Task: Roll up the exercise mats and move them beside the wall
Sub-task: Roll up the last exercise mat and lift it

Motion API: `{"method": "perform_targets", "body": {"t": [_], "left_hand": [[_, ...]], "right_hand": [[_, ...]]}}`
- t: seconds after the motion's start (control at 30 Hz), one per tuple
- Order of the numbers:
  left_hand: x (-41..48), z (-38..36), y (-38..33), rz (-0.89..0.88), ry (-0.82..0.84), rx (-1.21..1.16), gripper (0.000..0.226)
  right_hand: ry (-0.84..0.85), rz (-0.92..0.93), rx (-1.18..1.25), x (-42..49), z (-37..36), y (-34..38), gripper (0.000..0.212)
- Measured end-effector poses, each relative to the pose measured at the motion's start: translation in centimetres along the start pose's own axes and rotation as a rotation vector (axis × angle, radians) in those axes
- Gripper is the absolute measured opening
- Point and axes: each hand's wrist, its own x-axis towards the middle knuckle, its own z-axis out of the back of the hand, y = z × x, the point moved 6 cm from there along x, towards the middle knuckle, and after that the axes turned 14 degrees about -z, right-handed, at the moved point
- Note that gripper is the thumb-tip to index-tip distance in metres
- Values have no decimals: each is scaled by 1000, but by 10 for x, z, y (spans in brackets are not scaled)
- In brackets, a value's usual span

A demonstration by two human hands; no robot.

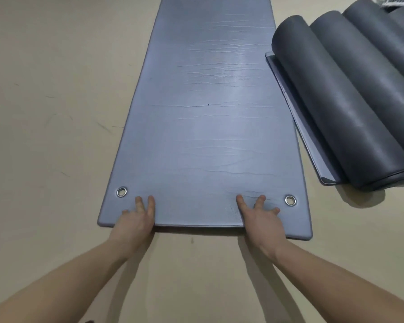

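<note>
A grey-blue exercise mat (208,113) lies unrolled on the floor and stretches away from me. Its near edge has a metal eyelet at each corner, left (121,191) and right (290,200). My left hand (135,220) holds the near edge just inside the left eyelet, with fingers on top and the thumb hidden under the edge. My right hand (259,220) holds the same edge inside the right eyelet in the same way. The edge between my hands is raised slightly off the floor.
Several rolled dark grey mats (336,101) lie side by side at the right, the nearest with a flat tail (296,117) sticking out towards the open mat. A white grille (399,0) shows at the top right. Beige floor (56,113) runs along the left.
</note>
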Motion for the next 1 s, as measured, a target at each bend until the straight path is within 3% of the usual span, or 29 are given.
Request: {"method": "perform_targets", "body": {"t": [0.17, 0.27, 0.33, 0.4, 0.47, 0.57, 0.63, 0.73, 0.8, 0.9, 0.97, 1.0], "left_hand": [[-26, 6, 19, 71, -25, 25, 70], [-49, -11, 19, -10, -185, 66, 74], [-71, -17, 15, 11, -129, 17, 76], [-86, -20, 8, -7, 89, -13, 73], [-94, -24, 1, 13, 93, -30, 63], [-93, -6, -7, -92, 16, 20, 53], [-95, -2, -6, -155, 125, -48, 30], [-94, 6, 14, -166, 79, -159, 17], [-90, 6, 35, -128, 12, -297, 22], [-76, 4, 67, -20, -16, -401, 29], [-61, 5, 79, 69, -70, -438, 27], [-53, 6, 86, 126, -116, -461, 25]], "right_hand": [[-8, 46, 18, -2, 8, 15, 76], [-95, 176, -11, -18, 12, 28, 72], [-99, 250, -51, -32, 9, 41, 68], [-95, 276, -109, -44, 5, 45, 69], [-147, 289, -168, -48, 6, 38, 67], [-208, 286, -215, -51, 22, 13, 46], [-179, 300, -218, -47, 34, -2, 34], [-82, 365, -168, -31, 44, -10, 29], [59, 337, -78, -15, 54, -16, 39], [179, 314, 16, 10, 82, -14, 39], [91, 280, -45, 20, 103, -7, 44], [-62, 265, -80, 24, 114, -1, 42]]}}
